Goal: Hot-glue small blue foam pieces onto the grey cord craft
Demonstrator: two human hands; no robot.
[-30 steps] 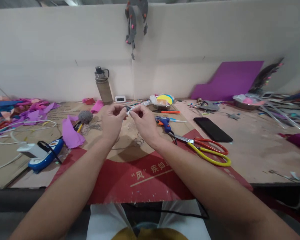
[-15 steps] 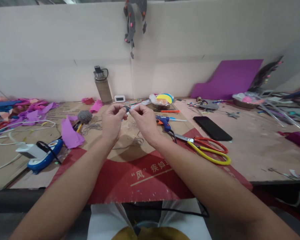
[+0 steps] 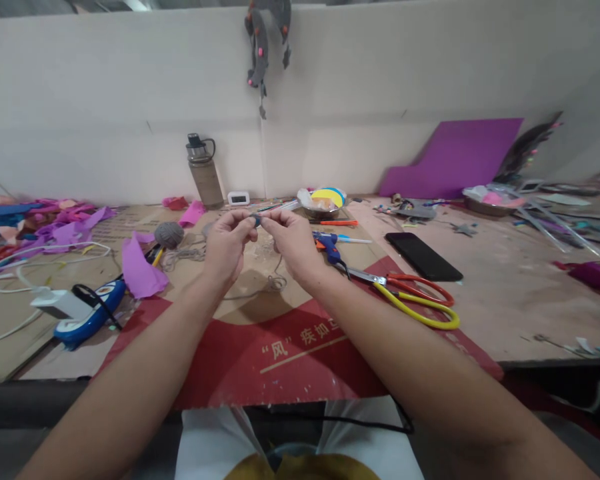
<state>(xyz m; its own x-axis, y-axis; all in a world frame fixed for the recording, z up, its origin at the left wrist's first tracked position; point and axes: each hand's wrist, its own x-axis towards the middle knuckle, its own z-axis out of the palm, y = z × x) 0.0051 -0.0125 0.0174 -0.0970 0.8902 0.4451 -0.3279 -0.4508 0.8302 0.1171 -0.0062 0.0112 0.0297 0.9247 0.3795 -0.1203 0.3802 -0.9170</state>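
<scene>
Both of my hands meet above the brown cardboard, thumbs and fingertips close together. Between them is a small dark grey-blue piece [image 3: 256,219], too small to make out in detail. My left hand [image 3: 226,245] pinches it from the left, fingers curled. From the right, my right hand [image 3: 296,245] is closed at the same piece with thumb and forefinger. Below the hands, a thin grey yarn [image 3: 277,283] lies in loose loops on the cardboard. A grey yarn ball [image 3: 169,234] sits to the left of my left hand.
Right of my hands lie a blue glue gun [image 3: 331,250], scissors [image 3: 415,300] with red and yellow handles, and a black phone [image 3: 423,257]. A bottle [image 3: 206,175] and bowl [image 3: 325,213] stand behind. Felt scraps [image 3: 65,223] and a blue power strip [image 3: 94,320] are left.
The small dark piece has turned slightly between my fingertips and looks more compact. My hands stay nearly in place, and the view has shifted a little.
</scene>
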